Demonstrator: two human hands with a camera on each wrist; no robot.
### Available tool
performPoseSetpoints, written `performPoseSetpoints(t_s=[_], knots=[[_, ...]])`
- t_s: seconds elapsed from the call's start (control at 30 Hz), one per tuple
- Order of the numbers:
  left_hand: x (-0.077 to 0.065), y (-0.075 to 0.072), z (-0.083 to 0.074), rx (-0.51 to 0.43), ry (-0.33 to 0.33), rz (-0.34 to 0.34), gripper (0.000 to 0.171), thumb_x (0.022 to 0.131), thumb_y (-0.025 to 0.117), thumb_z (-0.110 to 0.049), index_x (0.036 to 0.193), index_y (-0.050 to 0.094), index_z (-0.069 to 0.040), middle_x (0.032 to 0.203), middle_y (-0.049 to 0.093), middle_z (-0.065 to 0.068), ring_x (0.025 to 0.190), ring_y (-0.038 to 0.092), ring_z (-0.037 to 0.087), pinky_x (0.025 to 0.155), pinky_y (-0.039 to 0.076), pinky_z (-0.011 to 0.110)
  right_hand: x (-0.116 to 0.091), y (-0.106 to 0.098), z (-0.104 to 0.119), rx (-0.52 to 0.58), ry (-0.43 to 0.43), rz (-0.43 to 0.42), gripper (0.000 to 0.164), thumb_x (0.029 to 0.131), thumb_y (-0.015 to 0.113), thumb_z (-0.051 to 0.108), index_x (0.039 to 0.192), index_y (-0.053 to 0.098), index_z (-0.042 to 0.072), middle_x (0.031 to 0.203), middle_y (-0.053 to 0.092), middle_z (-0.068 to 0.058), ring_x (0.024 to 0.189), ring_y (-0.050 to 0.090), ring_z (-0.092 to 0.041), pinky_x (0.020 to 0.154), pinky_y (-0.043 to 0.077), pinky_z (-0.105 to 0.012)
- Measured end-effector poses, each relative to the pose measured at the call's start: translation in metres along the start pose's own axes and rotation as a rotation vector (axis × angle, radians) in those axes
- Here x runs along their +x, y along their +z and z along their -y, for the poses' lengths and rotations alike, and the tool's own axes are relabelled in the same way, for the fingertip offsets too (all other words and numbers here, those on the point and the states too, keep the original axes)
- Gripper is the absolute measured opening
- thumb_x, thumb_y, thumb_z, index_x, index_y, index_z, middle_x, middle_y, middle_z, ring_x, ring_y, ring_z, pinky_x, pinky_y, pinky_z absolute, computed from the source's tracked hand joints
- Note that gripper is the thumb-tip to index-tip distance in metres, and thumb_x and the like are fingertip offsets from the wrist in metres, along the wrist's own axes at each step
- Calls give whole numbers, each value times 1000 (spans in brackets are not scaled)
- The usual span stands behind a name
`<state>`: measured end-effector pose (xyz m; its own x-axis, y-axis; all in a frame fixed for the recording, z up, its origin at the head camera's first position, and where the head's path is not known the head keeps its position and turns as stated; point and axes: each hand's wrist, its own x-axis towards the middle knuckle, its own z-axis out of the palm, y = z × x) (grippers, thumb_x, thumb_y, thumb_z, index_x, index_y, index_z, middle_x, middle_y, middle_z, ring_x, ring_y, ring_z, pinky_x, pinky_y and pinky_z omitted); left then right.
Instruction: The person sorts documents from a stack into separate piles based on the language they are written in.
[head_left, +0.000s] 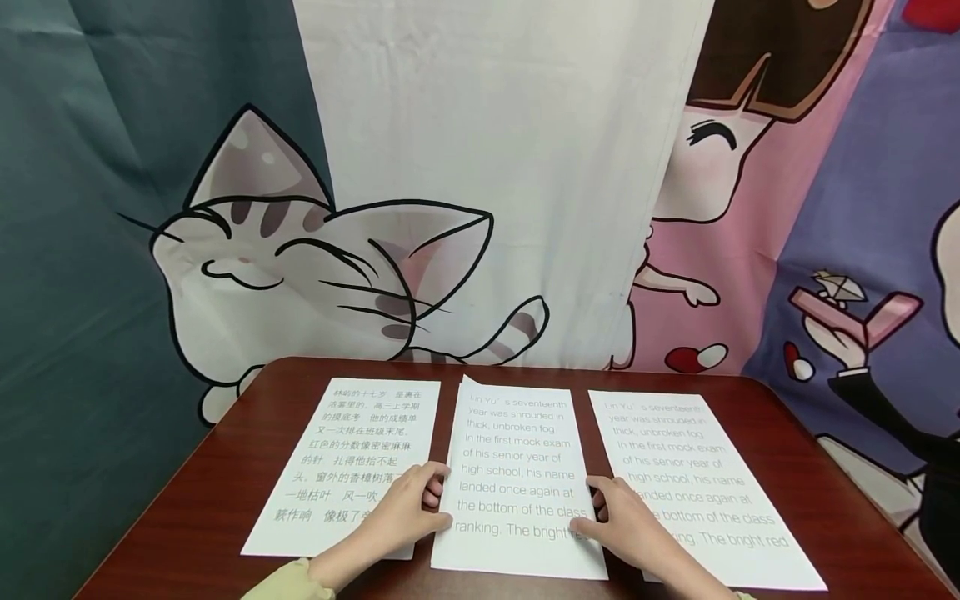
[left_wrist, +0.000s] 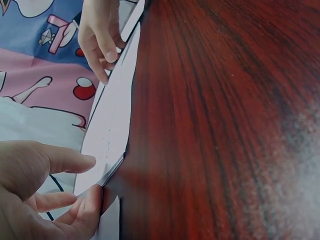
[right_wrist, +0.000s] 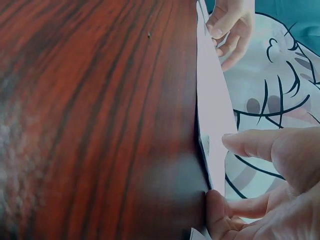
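A stack of printed paper sheets (head_left: pixel 517 475) with English text lies in the middle of the table, one sheet's corner sticking out at its top left. My left hand (head_left: pixel 408 504) holds its left edge, thumb above and curled fingers at the side. Along the opposite edge, my right hand (head_left: pixel 626 521) grips with the thumb over the printed lines and fingers curled at the rim. In the left wrist view the near edge of the paper (left_wrist: pixel 112 120) bows slightly. The right wrist view shows the right thumb (right_wrist: pixel 250 142) above the paper and the fingertips beside its edge.
A sheet with Chinese text (head_left: pixel 341 467) lies to the left, partly under my left forearm. To the right is another English sheet (head_left: pixel 720 492), overlapped by my right hand. The dark red wooden table (head_left: pixel 187 500) ends before a cartoon-printed curtain (head_left: pixel 510 167).
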<state>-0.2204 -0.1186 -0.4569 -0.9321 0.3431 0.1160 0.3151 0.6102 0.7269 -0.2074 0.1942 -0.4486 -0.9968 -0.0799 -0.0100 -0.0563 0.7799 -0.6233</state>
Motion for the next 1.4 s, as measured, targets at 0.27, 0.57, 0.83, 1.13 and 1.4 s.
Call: performPoseSetpoints(t_s=[0.27,0.57,0.83,1.13,1.4], knots=[[0,0,0,-28,-8,15,59,71,77,-5,126,57,5,91,55,4,78,51,9,69,46,21,-2,-1,2,5,5,-11,68,72,84,18,128,57,-9,89,53,-6,74,49,-12,59,40,-20],[1,0,1,-72,-26,24,60,74,76,-6,128,54,6,88,58,4,75,54,7,67,47,19,-1,-3,-1,43,-49,-9,64,74,80,7,131,54,-6,83,55,-2,67,47,-8,58,40,-20],[0,1,2,-107,-42,21,61,73,73,-2,129,50,7,86,59,4,71,56,5,64,48,17,0,-4,-1,72,-50,-27,62,72,78,-1,129,54,-5,77,53,0,63,46,-7,58,39,-19],[-1,2,3,-120,-60,5,65,73,73,0,131,47,11,87,59,4,72,55,6,64,47,18,1,-4,1,50,-11,-51,47,71,79,2,113,59,2,74,53,2,63,46,-8,58,38,-20],[-2,3,3,-148,-58,0,59,74,72,2,128,51,12,86,58,4,73,53,4,66,48,17,0,-4,-1,48,-4,-56,46,71,79,1,112,59,4,72,53,3,60,46,-6,58,38,-19]])
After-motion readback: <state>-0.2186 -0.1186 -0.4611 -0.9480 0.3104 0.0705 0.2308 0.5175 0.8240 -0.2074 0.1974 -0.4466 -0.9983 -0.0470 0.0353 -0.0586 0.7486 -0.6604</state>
